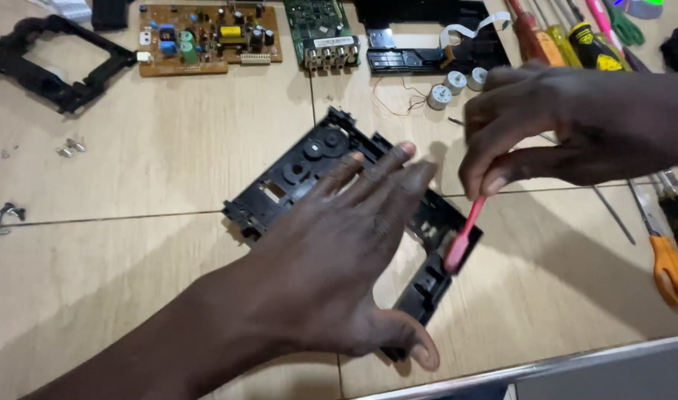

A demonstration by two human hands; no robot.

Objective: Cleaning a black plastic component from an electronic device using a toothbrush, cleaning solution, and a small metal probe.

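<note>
1. The left hand point(339, 252) lies flat, fingers spread and stretched forward, pressed down on a black plastic drive frame point(294, 174) that rests on the tiled bench point(154, 155).
2. The frame shows out from under the palm on both sides: its geared end lies past the fingertips, and its open rectangular end sits beside the thumb.
3. The right hand point(532, 126) hovers just beyond the left hand's fingertips, its thumb and fingers pinched on a pink-handled tool point(463, 233).
4. The tool slants down from that pinch, and its lower end touches the frame's edge near the left thumb side; the tip is blurred, so it may be a brush or a small driver.
5. Just behind the right hand lie three small round motors point(455, 85) with thin wires.
6. Beyond them, further from both hands, sit a brown circuit board point(205, 41), a green circuit board point(320, 30) and another black chassis point(428, 37).
7. Under and beside the right wrist lie screwdrivers point(569, 33) and orange-handled pliers point(669, 267).
8. Well off to the outer side of the left forearm, a second black frame point(54, 63) and loose screws point(71, 147) rest on the bench.
</note>
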